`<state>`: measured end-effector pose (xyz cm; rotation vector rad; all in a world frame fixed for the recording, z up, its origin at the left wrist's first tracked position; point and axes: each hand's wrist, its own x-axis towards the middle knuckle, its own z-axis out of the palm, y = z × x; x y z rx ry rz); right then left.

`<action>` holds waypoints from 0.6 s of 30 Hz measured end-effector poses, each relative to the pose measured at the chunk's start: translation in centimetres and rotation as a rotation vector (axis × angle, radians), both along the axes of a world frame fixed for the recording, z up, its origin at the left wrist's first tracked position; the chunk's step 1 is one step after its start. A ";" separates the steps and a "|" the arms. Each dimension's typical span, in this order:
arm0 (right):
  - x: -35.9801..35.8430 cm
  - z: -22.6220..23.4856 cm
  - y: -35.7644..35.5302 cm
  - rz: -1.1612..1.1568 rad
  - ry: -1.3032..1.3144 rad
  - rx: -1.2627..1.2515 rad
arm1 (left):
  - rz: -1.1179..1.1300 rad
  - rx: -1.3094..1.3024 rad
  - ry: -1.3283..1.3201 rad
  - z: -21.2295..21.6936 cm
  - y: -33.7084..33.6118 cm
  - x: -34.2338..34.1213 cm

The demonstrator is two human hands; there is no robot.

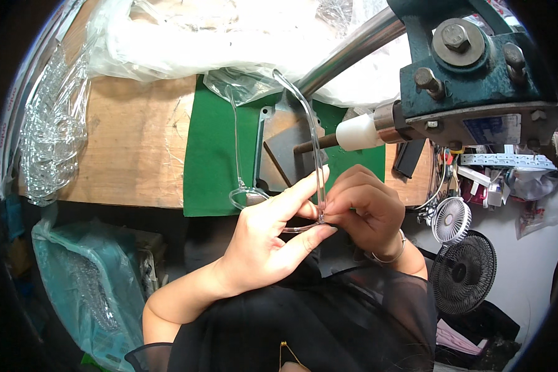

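- Left hand (263, 239): my fingers pinch the clear glasses frame (316, 155).
- Right hand (363, 208): my fingertips pinch its hinge end.
- Beyond: green mat (214, 155) on bench (130, 136).

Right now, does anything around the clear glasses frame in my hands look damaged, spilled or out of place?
Nothing stands out. Both hands, left hand and right hand, pinch the clear glasses frame at its hinge, and it looks intact above the green mat.
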<state>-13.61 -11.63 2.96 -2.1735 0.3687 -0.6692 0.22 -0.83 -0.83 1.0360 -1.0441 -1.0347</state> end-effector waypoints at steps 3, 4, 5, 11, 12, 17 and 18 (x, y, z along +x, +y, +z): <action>-0.3 -0.3 -0.3 0.045 -0.043 -0.079 | -0.035 -0.017 0.029 0.1 -0.1 0.1; -0.4 -0.5 -0.3 0.046 -0.054 -0.074 | -0.054 -0.022 0.024 0.1 -0.1 0.2; -0.5 -0.6 -0.3 0.048 -0.065 -0.069 | -0.072 -0.026 0.020 0.2 -0.2 0.3; -0.5 -0.8 -0.4 0.055 -0.101 0.035 | -0.145 0.030 0.116 0.3 -0.2 0.4; -0.4 -0.9 -0.5 0.058 -0.106 0.061 | -0.128 0.017 0.101 0.3 -0.2 0.3; -0.2 -0.3 -0.8 0.109 -0.035 -0.052 | -0.090 0.003 -0.138 0.6 -0.3 0.6; -0.1 -0.2 -0.8 0.116 -0.006 -0.097 | -0.087 0.003 -0.159 0.6 -0.2 0.7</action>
